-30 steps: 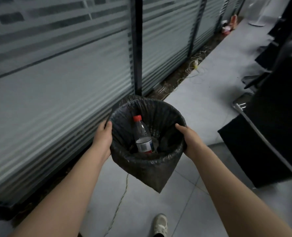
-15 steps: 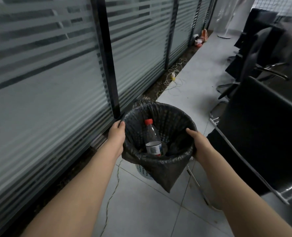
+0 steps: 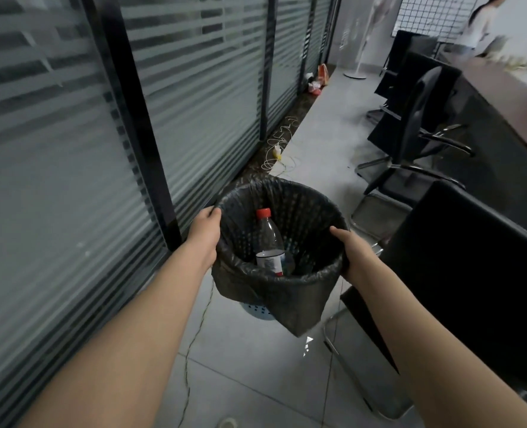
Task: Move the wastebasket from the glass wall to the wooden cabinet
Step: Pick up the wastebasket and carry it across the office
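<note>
A round wastebasket [image 3: 305,208] lined with a black plastic bag hangs above the floor in the middle of the view. Its pale perforated base [image 3: 256,310] shows below the loose bag. My left hand [image 3: 205,234] grips the left rim and my right hand [image 3: 353,253] grips the right rim. A clear plastic bottle [image 3: 270,242] with a red cap stands tilted inside. The frosted glass wall [image 3: 200,88] with black posts runs along my left. No wooden cabinet is visible.
Black office chairs [image 3: 410,128] and a dark long desk [image 3: 503,118] line the right side. A grey tiled aisle [image 3: 327,125] runs ahead between them and the wall. Cables [image 3: 279,156] lie by the wall. A person [image 3: 478,23] stands far back right.
The view has tilted up and along the aisle, showing more chairs, the desk and a person. The wastebasket stays gripped in both hands, held off the floor.
</note>
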Available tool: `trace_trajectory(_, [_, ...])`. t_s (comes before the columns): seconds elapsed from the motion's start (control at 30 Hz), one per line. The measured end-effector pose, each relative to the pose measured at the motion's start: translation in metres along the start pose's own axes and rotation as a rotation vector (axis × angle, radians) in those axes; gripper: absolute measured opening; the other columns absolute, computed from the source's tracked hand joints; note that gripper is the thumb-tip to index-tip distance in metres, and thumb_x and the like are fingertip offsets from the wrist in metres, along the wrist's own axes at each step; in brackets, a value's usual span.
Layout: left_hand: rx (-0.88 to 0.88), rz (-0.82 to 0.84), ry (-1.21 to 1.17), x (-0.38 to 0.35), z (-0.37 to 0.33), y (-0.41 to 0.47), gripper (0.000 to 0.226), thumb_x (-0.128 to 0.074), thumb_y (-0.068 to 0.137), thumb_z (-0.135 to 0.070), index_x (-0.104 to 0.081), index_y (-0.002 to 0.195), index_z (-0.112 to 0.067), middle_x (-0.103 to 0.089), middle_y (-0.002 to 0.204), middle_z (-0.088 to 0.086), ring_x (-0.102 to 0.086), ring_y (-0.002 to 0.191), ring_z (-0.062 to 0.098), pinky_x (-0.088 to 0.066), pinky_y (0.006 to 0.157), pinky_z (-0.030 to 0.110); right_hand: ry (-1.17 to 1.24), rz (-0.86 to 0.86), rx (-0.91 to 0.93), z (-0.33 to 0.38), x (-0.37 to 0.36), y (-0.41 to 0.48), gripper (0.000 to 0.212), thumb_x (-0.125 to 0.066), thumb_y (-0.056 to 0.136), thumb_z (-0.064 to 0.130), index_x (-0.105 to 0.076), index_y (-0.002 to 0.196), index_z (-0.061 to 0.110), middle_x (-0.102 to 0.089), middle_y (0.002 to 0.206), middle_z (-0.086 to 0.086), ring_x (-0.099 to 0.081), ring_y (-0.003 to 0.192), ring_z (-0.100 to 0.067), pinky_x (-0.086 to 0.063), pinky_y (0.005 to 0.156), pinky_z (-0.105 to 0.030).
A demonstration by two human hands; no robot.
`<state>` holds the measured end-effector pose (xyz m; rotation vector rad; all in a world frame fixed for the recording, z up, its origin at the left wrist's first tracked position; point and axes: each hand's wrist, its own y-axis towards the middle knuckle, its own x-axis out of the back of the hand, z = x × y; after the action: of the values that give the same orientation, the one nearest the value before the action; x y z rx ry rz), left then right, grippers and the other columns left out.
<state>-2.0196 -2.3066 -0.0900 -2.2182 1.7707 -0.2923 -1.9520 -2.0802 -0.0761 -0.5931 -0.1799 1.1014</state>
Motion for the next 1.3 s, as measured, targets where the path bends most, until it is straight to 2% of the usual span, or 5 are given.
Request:
trace_trajectory(0.13, [-0.017, 0.04, 0.048, -0.02, -0.03, 0.05, 0.039, -0.04, 0.1, -0.027, -0.047, 0.137, -0.014, -0.053, 0.139, 0.011, -0.051, 0.127, 0.029, -0.043, 0.102, 0.038, 0.072, -0.011, 0.014, 0.023, -0.019, 0.04, 0.038, -0.049, 0.095, 0.016, -0.05, 0.131, 0.005, -0.063, 0.119, -0.015, -0.061, 0.101, -0.029, -0.05, 0.069, -0.035])
trace_trajectory(0.23, [-0.014, 0.072, 0.071, -0.04, -0.048, 0.088, 0.04, -0.041, 0.1, -0.028, -0.048, 0.136, -0.015, -0.053, 0.139, 0.011, -0.051, 0.126, 0.029, -0.043, 0.106, 0.044, 0.115, -0.023, 0.036, 0.042, -0.03, 0.069, 0.032, -0.047, 0.096, 0.015, -0.051, 0.127, 0.006, -0.065, 0.104, -0.011, -0.062, 0.09, -0.026, -0.049, 0.065, -0.033])
trace_trajectory(0.4, [-0.001, 0.11, 0.066, -0.081, -0.07, 0.146, 0.037, -0.042, 0.099, -0.026, -0.051, 0.133, -0.014, -0.056, 0.136, 0.012, -0.054, 0.123, 0.03, -0.043, 0.106, 0.047, 0.133, -0.065, 0.039, 0.076, -0.037, 0.125, 0.037, -0.048, 0.095, 0.016, -0.051, 0.131, 0.007, -0.062, 0.122, -0.014, -0.062, 0.087, -0.023, -0.049, 0.063, -0.033])
trace_trajectory(0.73, [0.002, 0.144, 0.1, -0.189, -0.111, 0.271, 0.037, -0.042, 0.099, -0.026, -0.051, 0.134, -0.015, -0.056, 0.136, 0.011, -0.054, 0.123, 0.028, -0.044, 0.105, 0.046, 0.164, -0.075, 0.033, 0.163, -0.044, 0.272, 0.021, -0.048, 0.096, 0.014, -0.051, 0.116, 0.012, -0.064, 0.093, -0.007, -0.062, 0.082, -0.022, -0.049, 0.062, -0.034])
trace_trajectory(1.3, [-0.005, 0.168, 0.105, -0.356, -0.194, 0.501, 0.037, -0.041, 0.1, -0.025, -0.05, 0.134, -0.013, -0.056, 0.135, 0.011, -0.054, 0.122, 0.03, -0.045, 0.104, 0.044, 0.108, -0.144, 0.055, 0.313, -0.075, 0.519, 0.041, -0.051, 0.093, 0.02, -0.048, 0.133, 0.012, -0.06, 0.127, -0.016, -0.06, 0.104, -0.034, -0.051, 0.084, -0.041])
